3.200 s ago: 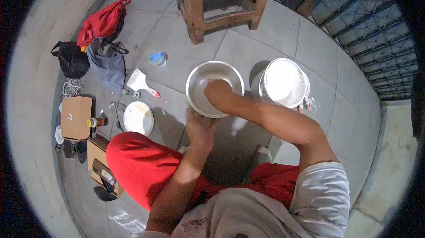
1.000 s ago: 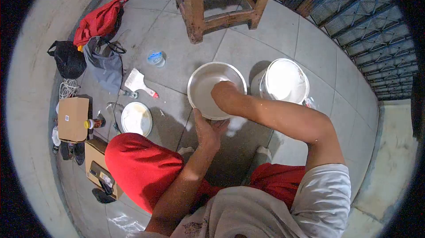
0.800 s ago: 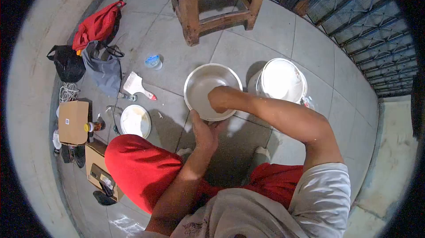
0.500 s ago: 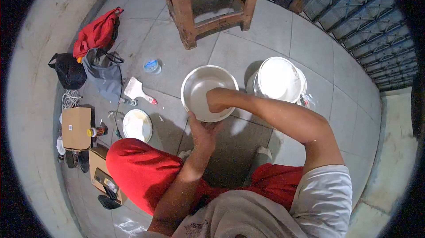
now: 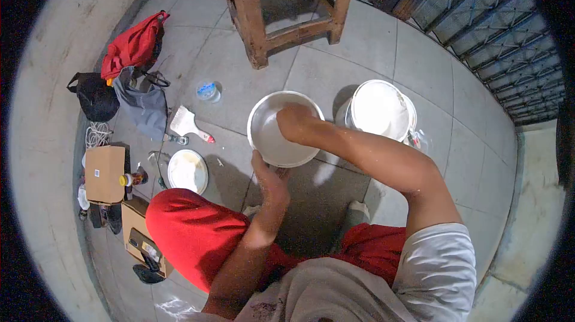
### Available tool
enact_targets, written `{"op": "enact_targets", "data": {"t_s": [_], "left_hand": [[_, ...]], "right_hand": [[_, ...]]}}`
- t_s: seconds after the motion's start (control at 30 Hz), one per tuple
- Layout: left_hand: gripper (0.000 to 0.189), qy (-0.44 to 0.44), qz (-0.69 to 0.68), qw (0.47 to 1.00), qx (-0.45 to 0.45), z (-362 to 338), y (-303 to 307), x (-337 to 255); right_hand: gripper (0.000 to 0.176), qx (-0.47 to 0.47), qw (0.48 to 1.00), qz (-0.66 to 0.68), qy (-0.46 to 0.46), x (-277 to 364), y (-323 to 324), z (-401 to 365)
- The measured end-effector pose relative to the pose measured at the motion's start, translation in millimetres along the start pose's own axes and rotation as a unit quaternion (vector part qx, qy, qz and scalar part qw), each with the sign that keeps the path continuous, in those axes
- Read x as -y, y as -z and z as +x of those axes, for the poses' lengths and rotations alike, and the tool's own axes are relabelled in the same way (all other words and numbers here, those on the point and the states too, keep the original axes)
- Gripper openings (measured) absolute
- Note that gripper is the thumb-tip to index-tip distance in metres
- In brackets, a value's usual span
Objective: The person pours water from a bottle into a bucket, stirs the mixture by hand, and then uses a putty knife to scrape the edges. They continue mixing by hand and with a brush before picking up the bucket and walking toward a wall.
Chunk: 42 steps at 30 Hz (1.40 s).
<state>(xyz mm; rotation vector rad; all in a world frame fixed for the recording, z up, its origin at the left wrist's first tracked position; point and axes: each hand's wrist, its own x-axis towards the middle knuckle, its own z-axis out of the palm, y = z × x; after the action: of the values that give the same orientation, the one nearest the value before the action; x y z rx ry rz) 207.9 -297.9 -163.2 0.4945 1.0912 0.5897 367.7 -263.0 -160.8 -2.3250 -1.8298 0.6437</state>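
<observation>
A round white tub [image 5: 263, 147] is in front of me, its inside pale and smooth. My left hand [image 5: 272, 178] grips its near side, thumb up by the rim and fingers around the outer wall below. From the right, my right hand [image 5: 294, 123] reaches down inside the tub, closed like a fist with its back towards me. The fingertips and anything in them are hidden from view.
A white-lidded bucket [image 5: 378, 109] stands at the right. Leftward lie a wide white brush [image 5: 184, 122], a round lid [image 5: 187, 172], a clear plastic cup [image 5: 208, 92], bags [image 5: 141, 100] and a cardboard box [image 5: 105, 173]. A wooden stool [image 5: 257, 34] stands ahead.
My right hand has shifted inside the tub towards its far side. My left hand keeps its grip on the near wall.
</observation>
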Motion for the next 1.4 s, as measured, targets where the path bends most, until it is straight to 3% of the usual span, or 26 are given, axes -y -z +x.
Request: {"op": "enact_targets", "data": {"t_s": [0.1,0.27,0.47,0.57,0.7,0.8,0.87,0.9,0.93,0.97,1.0,1.07,1.3,1.4], "left_hand": [[0.071,-0.022,-0.010,1.000,0.007,2.5,2.3,1.9],[0.070,-0.011,-0.018,1.000,0.019,8.5,11.0,8.5],[0.072,0.011,0.000,1.000,0.012,1.3,3.9,1.6],[0.062,-0.005,0.003,1.000,-0.017,-1.9,1.1,0.8],[0.073,-0.001,-0.002,1.000,0.008,3.4,4.8,2.5],[0.076,0.011,-0.008,1.000,-0.004,2.7,3.2,3.1],[0.077,0.016,-0.002,1.000,-0.010,1.2,1.9,3.2],[0.078,0.016,0.001,1.000,0.001,1.5,2.8,3.3],[0.079,0.015,0.004,1.000,0.013,2.0,3.5,3.1],[0.079,0.016,0.006,1.000,0.013,3.5,4.7,4.4],[0.079,0.016,0.005,1.000,0.003,5.1,5.7,5.7],[0.079,0.019,0.003,1.000,-0.009,5.8,8.5,8.1],[0.079,0.016,0.007,1.000,0.011,8.3,11.2,8.2],[0.079,0.015,-0.001,1.000,0.026,5.7,9.1,6.9]], "right_hand": [[0.020,0.073,0.992,-0.107,-0.012,16.8,-13.6,5.6],[0.021,0.050,0.987,-0.075,0.132,29.0,-15.3,-17.2],[0.017,0.143,0.978,-0.051,0.141,38.8,-4.5,-22.4],[0.019,0.181,0.968,-0.045,0.166,30.2,12.2,-14.5],[0.021,0.239,0.955,-0.102,0.143,21.0,25.0,4.6],[0.022,0.172,0.977,-0.076,0.100,15.4,30.7,3.8],[0.021,0.048,0.991,-0.100,0.072,16.1,36.9,-1.8],[0.021,0.048,0.991,-0.099,0.071,8.5,19.8,2.8],[0.020,-0.008,0.996,-0.086,0.036,-1.0,-5.5,10.3],[0.019,-0.065,0.995,-0.072,0.001,4.7,-4.9,8.2],[0.019,-0.065,0.995,-0.070,0.000,6.7,-2.6,4.6],[0.019,0.090,0.975,-0.180,0.092,11.9,8.9,-8.1],[0.020,0.210,0.967,-0.134,0.061,31.7,9.4,-16.6],[0.019,0.244,0.961,-0.082,0.100,36.5,19.8,-25.2]]}}
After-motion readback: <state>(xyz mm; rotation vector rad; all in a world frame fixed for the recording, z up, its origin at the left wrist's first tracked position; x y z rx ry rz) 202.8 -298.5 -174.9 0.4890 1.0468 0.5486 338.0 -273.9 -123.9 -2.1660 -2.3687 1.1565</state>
